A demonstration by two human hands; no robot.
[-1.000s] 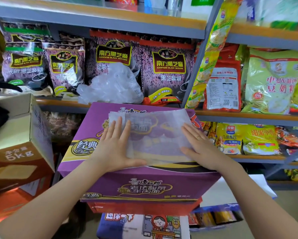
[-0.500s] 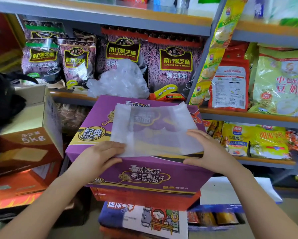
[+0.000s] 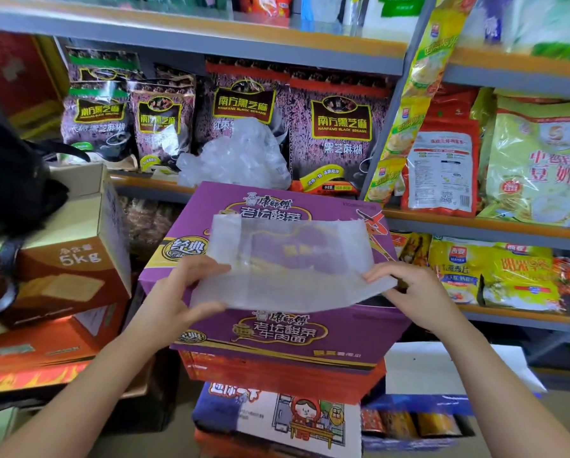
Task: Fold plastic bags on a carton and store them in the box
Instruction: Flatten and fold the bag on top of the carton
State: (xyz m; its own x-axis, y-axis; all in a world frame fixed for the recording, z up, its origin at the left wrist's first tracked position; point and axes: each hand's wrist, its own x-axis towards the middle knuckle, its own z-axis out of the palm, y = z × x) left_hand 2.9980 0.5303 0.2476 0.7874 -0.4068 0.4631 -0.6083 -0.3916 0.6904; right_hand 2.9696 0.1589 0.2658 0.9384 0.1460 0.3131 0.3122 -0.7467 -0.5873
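Note:
A translucent white plastic bag (image 3: pixel 290 262) lies flattened on top of a purple noodle carton (image 3: pixel 343 332), its near edge lifted off the surface. My left hand (image 3: pixel 174 295) pinches the bag's near left corner between thumb and fingers. At the near right corner my right hand (image 3: pixel 409 289) pinches the bag too. A crumpled heap of clear plastic bags (image 3: pixel 234 157) sits on the shelf just behind the carton. An open brown cardboard box marked 5kg (image 3: pixel 75 246) stands to the left.
Shelves with purple sesame packets (image 3: pixel 339 127) and green and yellow food bags (image 3: pixel 538 166) rise behind and to the right. A black bag (image 3: pixel 9 180) rests on the brown box. Red and blue cartons (image 3: pixel 277 375) are stacked under the purple one.
Both hands slid from pressing flat on the bag to its near edge, pinched the corners and lifted that edge. The view shifted slightly left.

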